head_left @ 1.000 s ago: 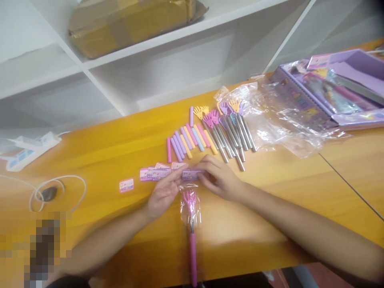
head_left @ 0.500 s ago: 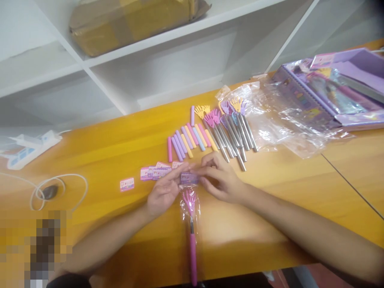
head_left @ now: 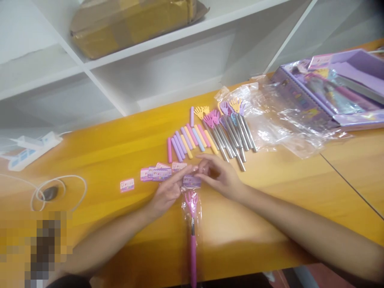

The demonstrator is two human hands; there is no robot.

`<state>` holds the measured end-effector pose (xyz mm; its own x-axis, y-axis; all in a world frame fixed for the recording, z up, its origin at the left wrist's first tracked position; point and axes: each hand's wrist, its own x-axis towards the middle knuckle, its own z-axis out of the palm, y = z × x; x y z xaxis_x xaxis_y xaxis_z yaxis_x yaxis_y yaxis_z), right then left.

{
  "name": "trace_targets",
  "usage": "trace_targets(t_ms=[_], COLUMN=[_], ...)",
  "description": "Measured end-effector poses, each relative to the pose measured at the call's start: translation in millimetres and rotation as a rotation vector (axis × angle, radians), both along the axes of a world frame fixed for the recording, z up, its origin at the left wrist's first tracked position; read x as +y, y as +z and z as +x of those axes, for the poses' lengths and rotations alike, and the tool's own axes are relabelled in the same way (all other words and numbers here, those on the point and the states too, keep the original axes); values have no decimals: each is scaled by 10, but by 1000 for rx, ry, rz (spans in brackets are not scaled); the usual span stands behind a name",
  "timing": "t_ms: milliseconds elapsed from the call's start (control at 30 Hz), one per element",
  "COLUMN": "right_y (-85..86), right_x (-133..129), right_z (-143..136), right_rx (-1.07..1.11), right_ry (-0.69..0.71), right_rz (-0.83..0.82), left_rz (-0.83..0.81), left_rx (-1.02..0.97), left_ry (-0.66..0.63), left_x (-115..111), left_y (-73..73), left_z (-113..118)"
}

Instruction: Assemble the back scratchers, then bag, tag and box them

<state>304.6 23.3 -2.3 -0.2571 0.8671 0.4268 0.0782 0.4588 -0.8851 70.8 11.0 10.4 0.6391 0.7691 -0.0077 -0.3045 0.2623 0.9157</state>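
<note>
A pink back scratcher (head_left: 193, 248) lies upright-on in a clear plastic bag (head_left: 198, 212), its claw end away from me. A small purple printed card (head_left: 192, 182) shows at the bag's top. My left hand (head_left: 168, 190) reaches in from the left, its fingers closed along the bag's top edge beside the card. From the right, my right hand (head_left: 220, 174) pinches the same edge with curled fingers, its tips meeting those of my left hand. The exact grip at the fingertips is blurred.
Beyond my hands lie coloured handle sleeves (head_left: 186, 140), metal-rod scratcher heads (head_left: 231, 128) and clear bags (head_left: 279, 120). Printed cards (head_left: 159, 173) are left of my left hand. A purple display box (head_left: 315, 92) stands far right; a power strip (head_left: 33, 150) and cable (head_left: 85, 184) are left.
My fingertips have drawn together at the bag's top edge, and the right fingers have curled in more. The bagged back scratcher has shifted slightly right in view.
</note>
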Motion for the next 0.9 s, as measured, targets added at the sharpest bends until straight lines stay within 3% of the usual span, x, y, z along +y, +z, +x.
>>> trace_targets(t_ms=[200, 333, 600, 900], right_y=[44, 69, 71, 102], right_x=[38, 25, 13, 9], right_z=[47, 53, 51, 72], right_rx=[-87, -119, -204, -263], right_ry=[-74, 16, 84, 143], right_rz=[50, 88, 280, 272], left_rz=[-30, -66, -79, -83], left_rx=[157, 310, 270, 228], left_ry=[96, 77, 125, 147], left_x=[-72, -113, -69, -59], left_y=[-58, -85, -73, -64], left_z=[27, 20, 21, 9])
